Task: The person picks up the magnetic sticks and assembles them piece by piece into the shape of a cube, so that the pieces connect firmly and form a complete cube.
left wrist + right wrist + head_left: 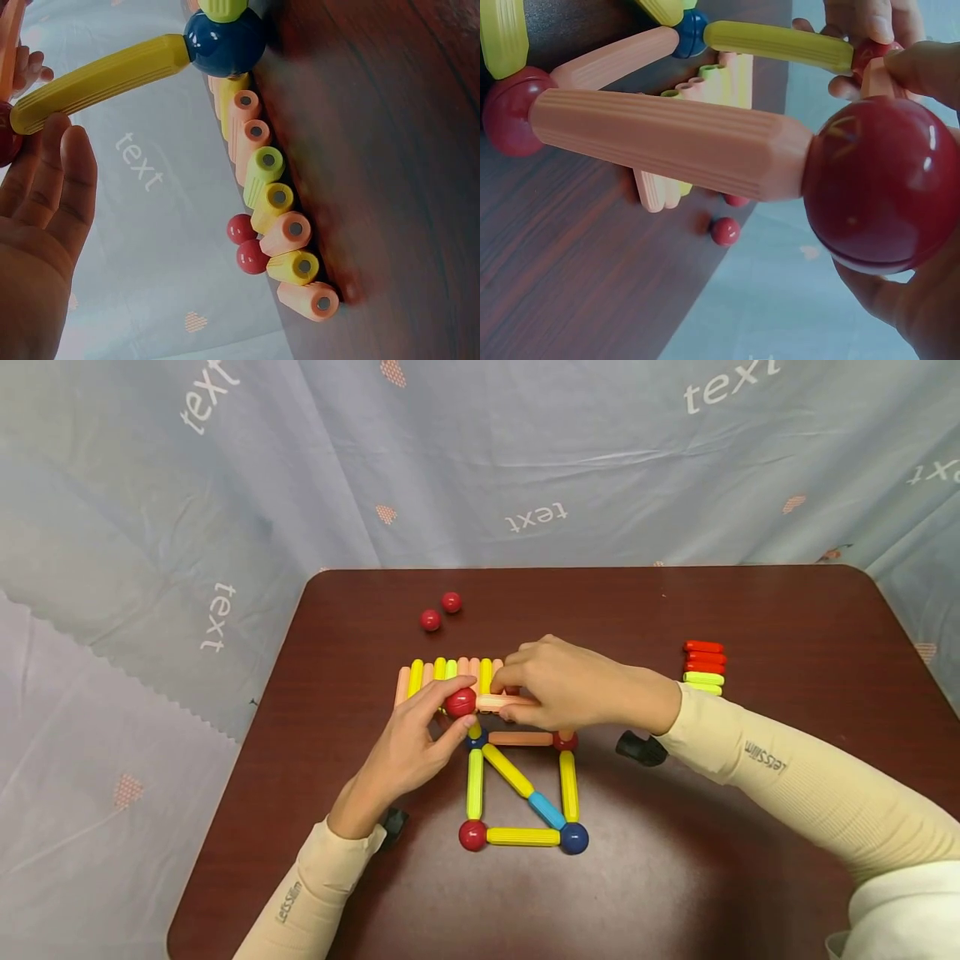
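Observation:
My left hand (408, 747) pinches a red ball (461, 702) between thumb and fingers. That ball tops a yellow magnetic stick (105, 82) rising from a dark blue ball (225, 43). With thumb and fingers my right hand (558, 685) grips a peach magnetic stick (495, 702), whose left end meets the red ball. A second raised red ball (885, 184), on an upright peach stick (667, 142), is close by the right hand in the right wrist view. Below, a square base has a yellow stick (522, 837) along its front and a diagonal containing a blue stick (547, 811).
Behind the frame lies a row of peach, yellow and green sticks (417, 678). Two loose red balls (431, 620) sit farther back. Several short red and lime sticks (705, 657) are stacked at the right. A patterned curtain (525, 460) hangs beyond the brown table (360, 610).

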A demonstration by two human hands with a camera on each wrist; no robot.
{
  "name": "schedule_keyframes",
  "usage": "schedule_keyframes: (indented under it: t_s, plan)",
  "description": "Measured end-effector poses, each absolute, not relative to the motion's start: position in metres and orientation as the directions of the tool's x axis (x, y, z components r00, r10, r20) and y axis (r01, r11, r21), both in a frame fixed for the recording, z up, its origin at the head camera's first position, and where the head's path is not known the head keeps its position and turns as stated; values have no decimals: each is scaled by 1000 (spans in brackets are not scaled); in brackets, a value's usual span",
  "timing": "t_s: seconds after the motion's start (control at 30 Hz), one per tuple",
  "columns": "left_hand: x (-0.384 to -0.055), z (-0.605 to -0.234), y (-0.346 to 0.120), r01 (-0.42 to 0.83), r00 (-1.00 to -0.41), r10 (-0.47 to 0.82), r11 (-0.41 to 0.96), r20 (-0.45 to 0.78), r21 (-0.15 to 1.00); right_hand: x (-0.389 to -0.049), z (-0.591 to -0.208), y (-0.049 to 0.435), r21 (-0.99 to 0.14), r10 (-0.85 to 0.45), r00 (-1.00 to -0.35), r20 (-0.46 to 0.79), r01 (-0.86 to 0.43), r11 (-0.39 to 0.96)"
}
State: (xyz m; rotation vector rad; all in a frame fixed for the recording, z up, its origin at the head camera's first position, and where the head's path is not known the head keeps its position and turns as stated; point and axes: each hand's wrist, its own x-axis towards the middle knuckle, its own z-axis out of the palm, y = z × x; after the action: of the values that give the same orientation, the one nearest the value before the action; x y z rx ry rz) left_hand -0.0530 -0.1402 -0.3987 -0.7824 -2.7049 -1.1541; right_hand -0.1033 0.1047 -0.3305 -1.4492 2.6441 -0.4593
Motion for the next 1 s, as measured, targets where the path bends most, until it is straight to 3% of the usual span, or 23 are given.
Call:
schedule_keyframes:
  t_s: [0.67,1.0]
  plan:
    - [-56,-390,-137,550,-831,463,600,307,582,-102,-334,113,-312,-805,-587,84,-783,539]
    - [-55,-389,-136,533,-841,457,612,289,584,-116,-330,134,-478,-739,-668,89,-679,557]
